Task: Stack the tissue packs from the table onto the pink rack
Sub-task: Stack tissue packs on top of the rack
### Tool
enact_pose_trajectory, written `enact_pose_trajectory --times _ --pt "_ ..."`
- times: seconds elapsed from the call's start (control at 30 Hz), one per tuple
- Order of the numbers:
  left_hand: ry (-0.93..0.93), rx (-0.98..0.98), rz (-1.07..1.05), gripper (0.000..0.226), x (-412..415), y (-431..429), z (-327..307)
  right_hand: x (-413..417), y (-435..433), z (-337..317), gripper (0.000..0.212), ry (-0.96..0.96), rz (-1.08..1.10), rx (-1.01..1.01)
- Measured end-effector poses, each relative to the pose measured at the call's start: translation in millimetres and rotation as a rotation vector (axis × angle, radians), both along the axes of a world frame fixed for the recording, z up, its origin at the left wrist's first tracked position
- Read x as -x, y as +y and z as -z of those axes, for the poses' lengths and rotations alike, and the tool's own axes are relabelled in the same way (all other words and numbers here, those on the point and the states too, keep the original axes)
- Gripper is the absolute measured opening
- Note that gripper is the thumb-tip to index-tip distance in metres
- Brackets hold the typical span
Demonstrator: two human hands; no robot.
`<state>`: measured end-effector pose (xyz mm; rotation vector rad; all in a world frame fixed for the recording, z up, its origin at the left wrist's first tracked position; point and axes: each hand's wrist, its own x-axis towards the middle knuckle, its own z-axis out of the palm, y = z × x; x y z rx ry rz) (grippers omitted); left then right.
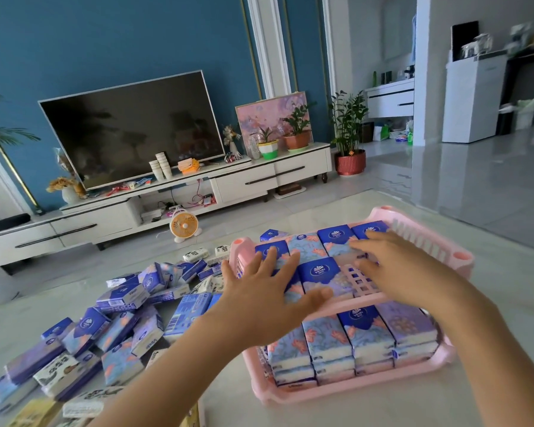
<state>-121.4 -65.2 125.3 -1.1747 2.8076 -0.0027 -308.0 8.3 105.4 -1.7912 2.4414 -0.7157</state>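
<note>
A pink two-tier rack [426, 241] stands on the pale table at the right. Blue and purple tissue packs [321, 271] cover most of its top shelf, and stacked packs [352, 340] fill the bottom shelf. My left hand [259, 288] lies flat with spread fingers on the packs at the top shelf's left end. My right hand [392, 263] rests with straight fingers on the packs at the shelf's middle and right. Neither hand holds a pack. A loose heap of tissue packs [121, 322] lies on the table to the left of the rack.
The table [383, 411] runs under both arms, with its far edge just behind the rack. Beyond it are a small orange fan [184, 226] on the floor, a white TV cabinet [244, 183] with a television, and potted plants [349, 134].
</note>
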Motion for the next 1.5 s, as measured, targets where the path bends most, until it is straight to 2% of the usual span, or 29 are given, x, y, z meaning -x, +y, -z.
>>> enact_pose_trajectory --times 0.13,0.33,0.43,0.47,0.53,0.6,0.63,0.73,0.83,0.93,1.07,1.17,1.27,1.4,1.5 --pt "-0.074 0.017 0.001 0.091 3 -3 2 3 -2 1 0.047 -0.001 0.01 -0.048" --pt "-0.097 0.041 -0.004 0.076 4 -6 3 6 -7 4 0.05 0.073 0.026 -0.146" --pt "-0.029 0.028 -0.012 0.078 5 -4 3 3 -7 5 0.044 0.022 0.068 -0.039" --pt "0.061 0.005 -0.009 0.081 3 -2 2 0 -4 4 0.042 -0.021 0.092 0.065" --pt "0.428 -0.118 -0.007 0.081 -6 2 -1 -9 3 1 0.039 -0.12 0.128 0.325" --pt "0.852 -0.224 -0.023 0.069 -26 7 -2 -23 9 -3 0.033 -0.243 0.131 0.551" --pt "0.976 -0.193 -0.028 0.062 -41 11 1 -35 12 -6 0.03 -0.301 0.098 0.629" --pt "1.076 -0.032 -0.029 0.039 -92 17 24 -77 15 -10 0.023 -0.349 -0.101 0.716" --pt "1.003 -0.022 -0.131 0.02 -145 11 58 -126 19 -11 0.013 -0.443 -0.407 0.604" --pt "0.994 -0.046 -0.254 0.038 -189 5 83 -165 22 -4 0.024 -0.544 -0.588 0.467" --pt "1.168 -0.044 -0.438 0.043 -225 -2 105 -201 10 21 0.029 -0.55 -0.676 0.268" --pt "1.262 -0.043 -0.532 0.034 -237 -9 118 -218 -5 38 0.023 -0.521 -0.682 0.147" --pt "1.277 -0.055 -0.515 0.029 -244 -15 116 -233 -29 46 0.013 -0.57 -0.636 0.053" --pt "1.218 -0.026 -0.505 0.035 -255 -23 121 -267 -89 49 0.02 -0.425 -0.529 0.019" --pt "1.229 -0.073 -0.516 0.036 -260 -29 124 -296 -144 42 0.041 -0.419 -0.493 -0.119"
